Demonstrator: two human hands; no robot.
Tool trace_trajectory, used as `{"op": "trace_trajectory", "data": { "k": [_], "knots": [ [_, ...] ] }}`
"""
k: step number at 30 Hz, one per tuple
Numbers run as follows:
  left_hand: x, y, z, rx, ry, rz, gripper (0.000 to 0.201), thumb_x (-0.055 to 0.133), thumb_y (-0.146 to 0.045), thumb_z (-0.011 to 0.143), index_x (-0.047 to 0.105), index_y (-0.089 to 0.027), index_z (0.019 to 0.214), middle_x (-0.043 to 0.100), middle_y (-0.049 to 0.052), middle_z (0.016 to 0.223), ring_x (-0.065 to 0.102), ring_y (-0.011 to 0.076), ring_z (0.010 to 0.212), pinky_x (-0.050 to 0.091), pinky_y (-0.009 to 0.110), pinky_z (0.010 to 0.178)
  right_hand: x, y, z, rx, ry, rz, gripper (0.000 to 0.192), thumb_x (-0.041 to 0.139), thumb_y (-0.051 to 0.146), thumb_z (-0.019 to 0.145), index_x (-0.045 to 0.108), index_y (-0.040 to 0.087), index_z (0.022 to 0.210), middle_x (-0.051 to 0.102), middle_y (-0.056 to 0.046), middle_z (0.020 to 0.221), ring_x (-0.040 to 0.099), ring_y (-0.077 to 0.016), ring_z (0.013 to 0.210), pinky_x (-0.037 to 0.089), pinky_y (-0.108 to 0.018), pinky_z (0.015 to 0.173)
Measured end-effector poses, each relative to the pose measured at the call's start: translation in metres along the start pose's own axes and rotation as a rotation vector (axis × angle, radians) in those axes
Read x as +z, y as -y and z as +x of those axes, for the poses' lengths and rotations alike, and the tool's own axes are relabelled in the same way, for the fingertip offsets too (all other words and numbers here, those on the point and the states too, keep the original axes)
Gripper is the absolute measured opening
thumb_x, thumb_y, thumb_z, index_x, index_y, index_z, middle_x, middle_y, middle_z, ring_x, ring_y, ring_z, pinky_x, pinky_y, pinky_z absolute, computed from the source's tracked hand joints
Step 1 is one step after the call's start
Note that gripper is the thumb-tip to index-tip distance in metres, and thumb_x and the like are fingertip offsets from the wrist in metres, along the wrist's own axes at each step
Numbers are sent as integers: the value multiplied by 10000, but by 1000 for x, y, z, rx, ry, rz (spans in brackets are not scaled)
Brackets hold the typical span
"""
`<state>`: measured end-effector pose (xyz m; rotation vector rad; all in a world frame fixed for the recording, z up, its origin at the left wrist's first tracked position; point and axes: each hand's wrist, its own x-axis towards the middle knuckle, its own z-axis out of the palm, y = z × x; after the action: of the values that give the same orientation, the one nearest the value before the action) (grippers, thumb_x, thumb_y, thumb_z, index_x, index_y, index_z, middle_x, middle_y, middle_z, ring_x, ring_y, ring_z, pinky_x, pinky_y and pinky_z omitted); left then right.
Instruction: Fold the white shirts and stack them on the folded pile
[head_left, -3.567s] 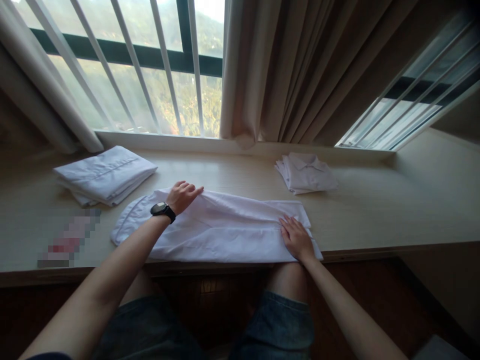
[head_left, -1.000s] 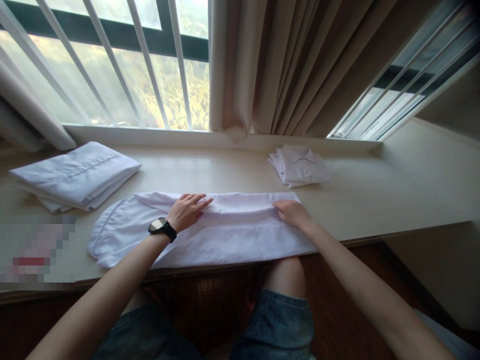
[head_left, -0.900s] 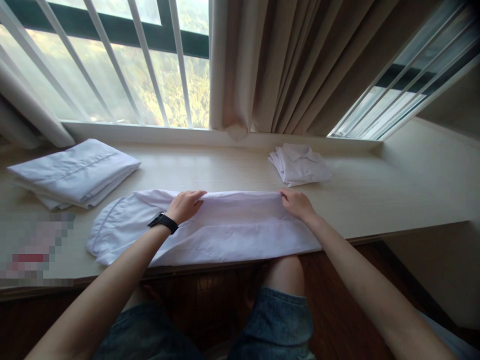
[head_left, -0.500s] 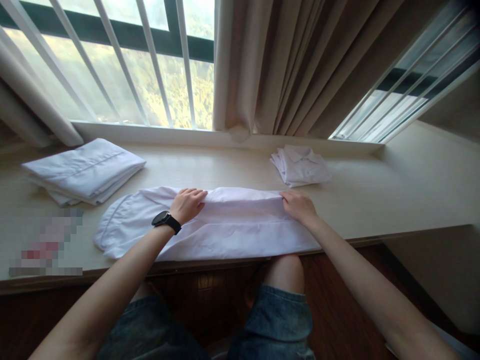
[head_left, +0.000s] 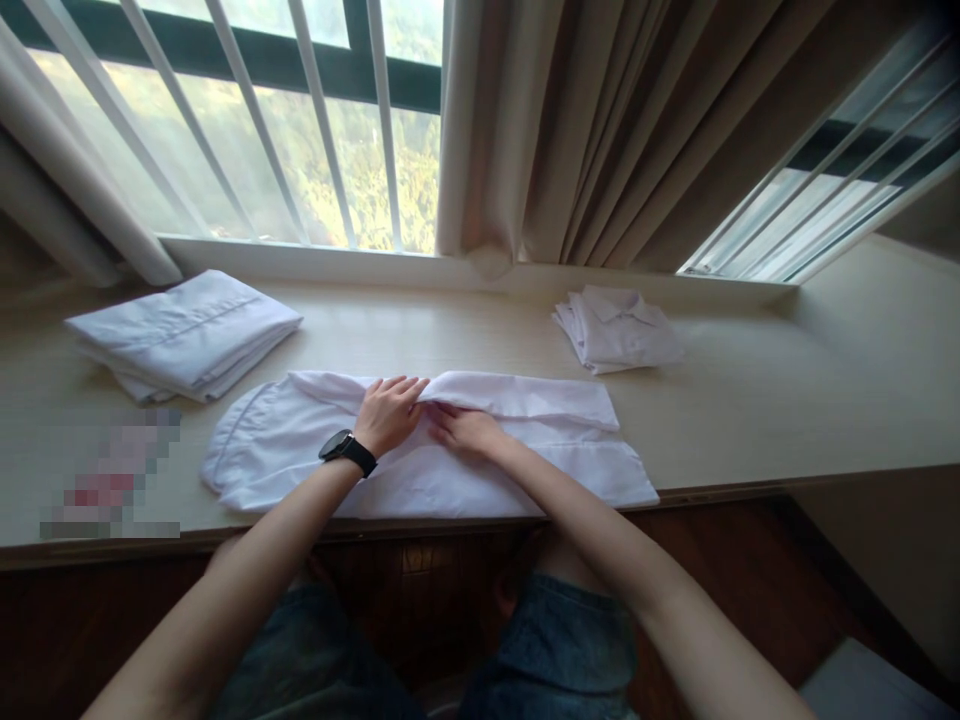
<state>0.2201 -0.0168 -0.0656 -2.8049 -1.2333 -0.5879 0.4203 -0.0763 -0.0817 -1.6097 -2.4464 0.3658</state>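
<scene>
A white garment (head_left: 555, 465) lies lengthwise along the front of the pale ledge, with its far side folded over in a long flap. My left hand (head_left: 390, 415), a black watch on its wrist, grips the flap's edge near the middle, its thumb hidden. Close beside it, my right hand (head_left: 469, 432) lies low on the cloth with fingers stretched out, their tips partly under the flap and touching the fabric. At the left end, the garment is rounded and wrinkled with a curved seam. Its right end lies flat, near the ledge's front edge.
A folded white cloth stack (head_left: 187, 335) rests at the back left. Behind the garment to the right is a folded white shirt (head_left: 619, 325) with a collar. A blurred-out item (head_left: 112, 475) lies at front left. Beige curtains (head_left: 585, 130) and barred windows stand behind the ledge (head_left: 787, 400).
My right hand has let go of the flap's right end and moved left, close to my left hand. The flap's right end now lies down. My left hand still grips the flap's edge.
</scene>
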Motion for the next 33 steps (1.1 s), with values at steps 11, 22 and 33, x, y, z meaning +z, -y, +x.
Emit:
{"op": "trace_trajectory", "data": {
  "k": [11, 22, 33],
  "knots": [
    [9, 26, -15, 78, 76, 18, 525, 559, -525, 927, 551, -321, 1410, 574, 88, 1454, 418, 363, 1401, 156, 693, 1159, -6, -49, -36, 285, -62, -68, 473, 348, 420, 1060, 710, 185, 1254, 712, -115, 1243, 671, -269, 1158, 464, -361, 1072],
    [-30, 134, -22, -61, 193, 279, 323, 442, -254, 934, 717, -212, 1098, 720, 136, 1069, 656, 276, 999, 441, 436, 928, -4, -54, -55, 267, -64, -123, 471, 316, 404, 1068, 726, 226, 1218, 704, -59, 1274, 646, -233, 1198, 423, -339, 1105],
    [-26, 120, -32, -40, 78, 242, 346, 494, -209, 895, 682, -205, 1186, 680, 118, 1271, 606, 290, 1180, 403, 449, 1023, 4, -52, -65, 328, -208, -225, 418, 412, 426, 1013, 754, 189, 983, 766, -110, 894, 711, -225, 800, 481, -280, 774]
  ]
}}
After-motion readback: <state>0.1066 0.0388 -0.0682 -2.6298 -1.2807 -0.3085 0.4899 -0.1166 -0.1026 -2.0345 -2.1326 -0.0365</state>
